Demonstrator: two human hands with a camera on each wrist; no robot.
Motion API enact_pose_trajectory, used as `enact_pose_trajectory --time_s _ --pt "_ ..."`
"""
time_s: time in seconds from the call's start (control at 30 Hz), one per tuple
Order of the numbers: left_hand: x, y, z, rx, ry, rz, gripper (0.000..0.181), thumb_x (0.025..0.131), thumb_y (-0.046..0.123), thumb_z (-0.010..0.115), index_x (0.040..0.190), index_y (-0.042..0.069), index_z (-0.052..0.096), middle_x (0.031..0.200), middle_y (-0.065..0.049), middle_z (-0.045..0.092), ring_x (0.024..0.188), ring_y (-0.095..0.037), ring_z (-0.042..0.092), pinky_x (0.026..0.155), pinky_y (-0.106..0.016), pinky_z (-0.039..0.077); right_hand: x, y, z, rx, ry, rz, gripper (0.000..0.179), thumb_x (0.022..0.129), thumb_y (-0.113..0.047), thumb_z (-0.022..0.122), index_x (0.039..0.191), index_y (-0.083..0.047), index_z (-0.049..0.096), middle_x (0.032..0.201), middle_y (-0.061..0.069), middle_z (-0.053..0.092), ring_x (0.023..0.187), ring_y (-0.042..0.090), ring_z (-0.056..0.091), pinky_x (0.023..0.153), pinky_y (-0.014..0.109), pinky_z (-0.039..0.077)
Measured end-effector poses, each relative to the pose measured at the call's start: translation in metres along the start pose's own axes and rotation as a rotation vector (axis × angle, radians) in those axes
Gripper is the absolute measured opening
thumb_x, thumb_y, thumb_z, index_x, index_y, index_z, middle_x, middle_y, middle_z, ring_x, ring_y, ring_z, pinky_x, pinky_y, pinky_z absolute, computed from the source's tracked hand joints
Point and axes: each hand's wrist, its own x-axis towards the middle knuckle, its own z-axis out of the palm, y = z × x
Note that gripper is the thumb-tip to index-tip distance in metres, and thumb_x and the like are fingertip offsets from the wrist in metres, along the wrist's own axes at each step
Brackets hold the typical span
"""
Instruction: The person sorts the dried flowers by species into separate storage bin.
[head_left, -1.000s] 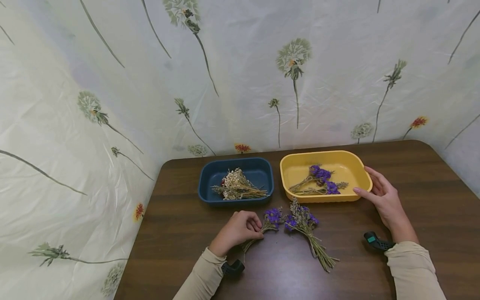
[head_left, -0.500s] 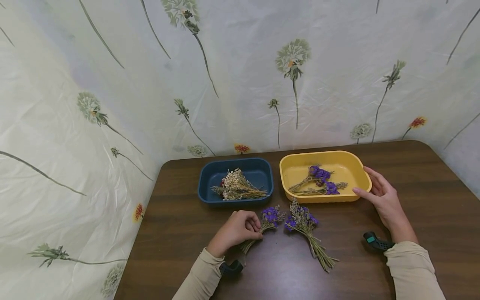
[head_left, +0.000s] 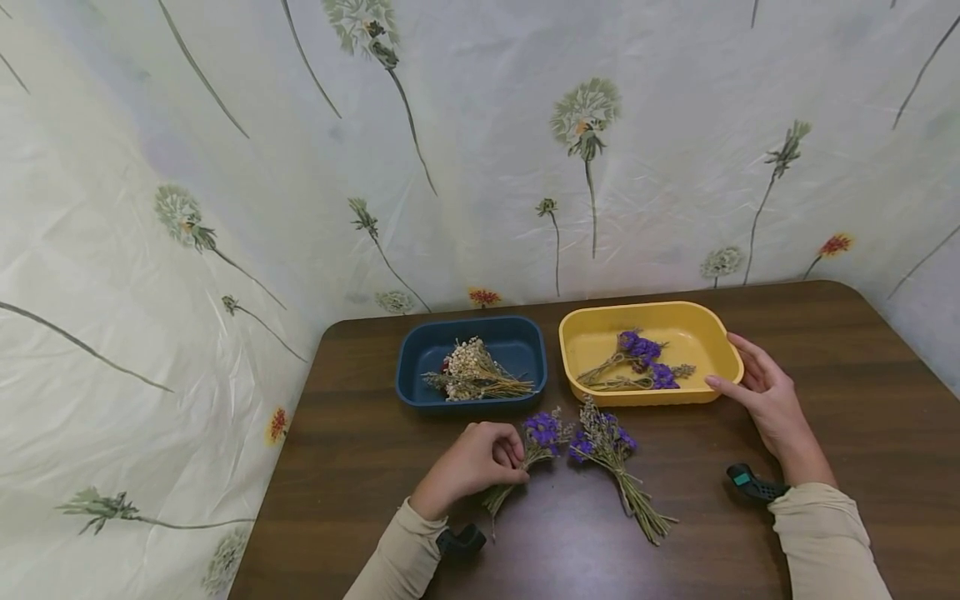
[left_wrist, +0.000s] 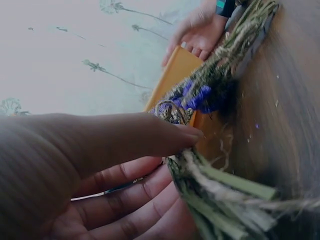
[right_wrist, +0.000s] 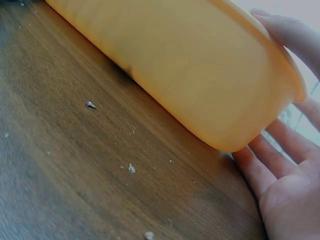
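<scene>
In the head view, my left hand pinches the stems of a small bunch of dried purple flowers low over the table. The left wrist view shows the thumb pressed on the tied stems, with the fingers behind them. My right hand holds the right end of a yellow tray, its thumb over the rim and its fingers along the outer wall. Two purple bunches lie inside that tray. Another tied bunch lies on the table between the hands, stems toward the front right.
A dark blue tray left of the yellow one holds dried flowers with cream heads. Both stand near the back edge of the brown wooden table. Behind hangs a flower-printed curtain. Small plant crumbs dot the tabletop.
The bunch in my left hand has shifted and turned very slightly. The right hand and both trays have stayed in place.
</scene>
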Motion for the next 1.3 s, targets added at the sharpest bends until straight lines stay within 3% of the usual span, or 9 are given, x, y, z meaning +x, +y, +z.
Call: enact_pose_trajectory --time_s 0.37,0.67,1.1,1.3 --pt "-0.009 0.016 -0.004 0.033 0.012 0.032 0.019 0.082 0.008 0.087 0.087 0.008 0.069 0.075 0.000 0.072 0.064 -0.004 0.065 0.063 -0.019 0.054 0.000 -0.001 0.000 -0.009 0.004 0.009 0.075 0.096 -0.003 0.071 0.161 -0.020 0.036 0.171 0.000 0.031 0.122 -0.012 0.052 0.092 0.000 0.045" --pt "-0.004 0.019 -0.004 0.033 0.030 0.076 0.019 0.082 0.008 0.086 0.088 0.009 0.068 0.075 0.001 0.071 0.065 0.000 0.063 0.065 -0.019 0.054 0.000 -0.001 0.000 -0.001 0.001 0.003 0.075 0.096 -0.003 0.071 0.161 -0.019 0.036 0.170 0.001 0.031 0.121 -0.012 0.053 0.091 0.001 0.045" --pt "0.021 0.032 -0.005 0.046 0.042 0.101 0.017 0.084 0.010 0.085 0.092 0.011 0.070 0.081 0.002 0.073 0.069 -0.001 0.065 0.068 -0.019 0.055 0.000 0.000 -0.001 -0.011 0.002 0.010 0.075 0.096 -0.004 0.071 0.161 -0.020 0.036 0.171 0.000 0.030 0.123 -0.012 0.051 0.092 0.000 0.044" --pt "0.038 0.040 -0.008 0.094 0.064 0.140 0.016 0.086 0.013 0.084 0.094 0.012 0.071 0.085 0.003 0.073 0.073 0.000 0.065 0.070 -0.018 0.056 0.000 0.002 -0.001 -0.016 0.002 0.015 0.075 0.097 -0.004 0.071 0.161 -0.020 0.036 0.170 -0.001 0.031 0.121 -0.012 0.052 0.091 0.000 0.045"
